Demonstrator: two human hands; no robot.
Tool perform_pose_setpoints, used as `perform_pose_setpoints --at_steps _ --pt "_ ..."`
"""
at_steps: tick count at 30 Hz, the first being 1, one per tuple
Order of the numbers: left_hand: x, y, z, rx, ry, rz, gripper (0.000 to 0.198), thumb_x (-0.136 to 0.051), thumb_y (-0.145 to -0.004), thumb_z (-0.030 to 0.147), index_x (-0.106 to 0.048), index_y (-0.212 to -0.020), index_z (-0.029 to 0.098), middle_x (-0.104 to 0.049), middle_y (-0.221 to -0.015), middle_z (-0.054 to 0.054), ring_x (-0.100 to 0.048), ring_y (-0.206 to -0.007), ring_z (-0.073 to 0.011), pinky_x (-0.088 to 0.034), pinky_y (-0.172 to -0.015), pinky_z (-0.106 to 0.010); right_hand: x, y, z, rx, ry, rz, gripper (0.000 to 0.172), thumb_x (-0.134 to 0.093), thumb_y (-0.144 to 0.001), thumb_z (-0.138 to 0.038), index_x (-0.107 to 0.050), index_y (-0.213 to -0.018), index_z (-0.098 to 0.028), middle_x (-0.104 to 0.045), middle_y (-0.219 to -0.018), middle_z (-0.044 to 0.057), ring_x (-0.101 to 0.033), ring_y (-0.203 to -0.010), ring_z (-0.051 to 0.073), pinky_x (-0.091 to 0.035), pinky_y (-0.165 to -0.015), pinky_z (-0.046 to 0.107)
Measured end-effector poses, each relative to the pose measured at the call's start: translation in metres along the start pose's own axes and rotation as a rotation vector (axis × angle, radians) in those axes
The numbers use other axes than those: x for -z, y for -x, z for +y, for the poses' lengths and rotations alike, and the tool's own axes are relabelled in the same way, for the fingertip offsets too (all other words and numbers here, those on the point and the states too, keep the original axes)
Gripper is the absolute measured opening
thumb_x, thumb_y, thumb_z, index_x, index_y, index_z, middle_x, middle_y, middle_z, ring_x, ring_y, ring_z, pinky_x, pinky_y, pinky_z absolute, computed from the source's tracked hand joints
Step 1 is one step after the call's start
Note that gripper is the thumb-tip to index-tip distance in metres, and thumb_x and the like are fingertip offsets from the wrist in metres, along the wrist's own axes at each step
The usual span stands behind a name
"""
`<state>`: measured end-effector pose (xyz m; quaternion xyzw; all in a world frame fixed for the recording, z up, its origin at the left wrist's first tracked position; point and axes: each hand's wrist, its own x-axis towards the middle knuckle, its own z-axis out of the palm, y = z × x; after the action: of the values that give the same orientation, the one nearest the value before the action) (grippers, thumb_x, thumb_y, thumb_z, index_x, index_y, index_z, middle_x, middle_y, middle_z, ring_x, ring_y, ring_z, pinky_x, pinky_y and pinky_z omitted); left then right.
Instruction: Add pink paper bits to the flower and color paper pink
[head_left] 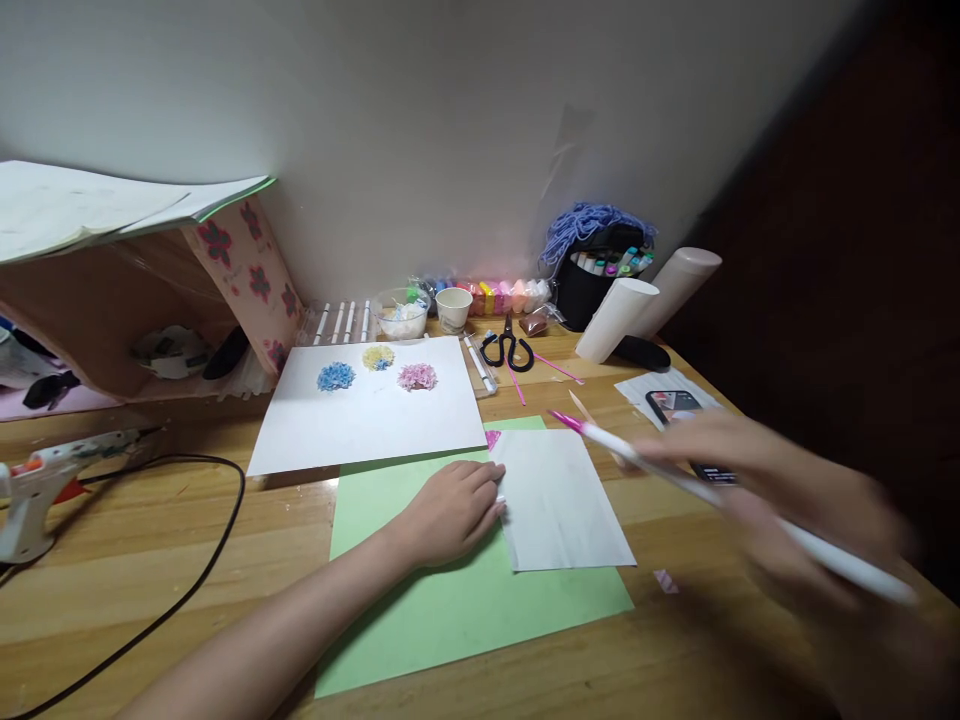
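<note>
A white sheet of paper (566, 510) with a small pink patch (493, 439) at its upper left corner lies on a light green sheet (420, 600). Across the white sheet's left edge, my left hand (454, 512) rests with its fingers lying flat and slightly bent. My right hand (795, 500), blurred by motion, holds a white brush pen (679, 478) whose magenta tip hangs near the paper's upper right corner. Behind the left hand, a larger white sheet (360, 430) carries blue, yellow and pink fluffy clusters (417, 377).
A glue gun (34, 490) with a black cable lies at the left, near a pink box (247, 270). Scissors (508, 348), a paper cup (454, 310), pink sticks and a black marker holder (592, 295) stand or lie along the back. A phone (675, 403) lies at right.
</note>
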<state>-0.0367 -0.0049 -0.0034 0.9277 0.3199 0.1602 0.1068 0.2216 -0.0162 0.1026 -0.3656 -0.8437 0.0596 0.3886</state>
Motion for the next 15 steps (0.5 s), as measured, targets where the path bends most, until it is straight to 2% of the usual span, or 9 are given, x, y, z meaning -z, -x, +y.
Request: perform_pose_setpoints --at_steps 2,4,7,10,15 --pt "0.000 0.000 0.000 0.004 -0.004 0.002 0.026 -0.035 -0.096 0.027 -0.058 -0.091 0.016 -0.062 -0.119 -0.010 -0.059 -0.103 -0.0212 -0.047 -0.091 -0.038 -0.025 0.003 0.023 -0.120 -0.096 -0.113 0.025 -0.045 -0.090 -0.021 -0.062 -0.107 -0.029 -0.070 -0.098 0.003 -0.065 -0.090 0.021 -0.050 -0.076 0.034" --pt "0.000 0.000 0.001 0.005 -0.006 0.007 0.026 -0.034 -0.096 0.027 -0.058 -0.092 0.016 -0.062 -0.120 -0.010 -0.059 -0.105 -0.0213 -0.047 -0.092 -0.038 -0.054 0.009 0.047 -0.303 -0.261 -0.166 0.022 -0.046 -0.091 -0.025 -0.063 -0.104 -0.026 -0.069 -0.101 0.004 -0.063 -0.094 0.021 -0.049 -0.080 0.034" --pt "0.000 0.000 0.000 0.011 0.009 0.022 0.026 -0.035 -0.096 0.026 -0.058 -0.092 0.015 -0.061 -0.122 -0.010 -0.057 -0.110 -0.0214 -0.047 -0.094 -0.038 -0.088 0.023 0.069 -0.510 -0.561 -0.123 0.022 -0.044 -0.093 -0.031 -0.062 -0.105 -0.023 -0.067 -0.100 0.005 -0.063 -0.086 0.018 -0.050 -0.077 0.032" --pt "-0.001 0.000 0.000 0.000 0.032 0.029 0.024 -0.037 -0.096 0.026 -0.058 -0.093 0.016 -0.059 -0.126 -0.009 -0.056 -0.114 -0.0208 -0.046 -0.096 -0.038 -0.102 0.034 0.069 -0.580 -0.724 -0.142 0.018 -0.052 -0.090 -0.032 -0.062 -0.100 -0.022 -0.067 -0.096 0.005 -0.063 -0.087 0.018 -0.050 -0.077 0.030" --pt "-0.001 -0.001 0.000 -0.015 0.035 0.010 0.026 -0.036 -0.096 0.026 -0.059 -0.092 0.015 -0.060 -0.124 -0.010 -0.057 -0.112 -0.0207 -0.047 -0.095 -0.037 -0.103 0.036 0.060 -0.632 -0.800 -0.158 0.016 -0.058 -0.087 -0.030 -0.059 -0.100 -0.021 -0.066 -0.095 0.004 -0.065 -0.091 0.018 -0.050 -0.081 0.031"
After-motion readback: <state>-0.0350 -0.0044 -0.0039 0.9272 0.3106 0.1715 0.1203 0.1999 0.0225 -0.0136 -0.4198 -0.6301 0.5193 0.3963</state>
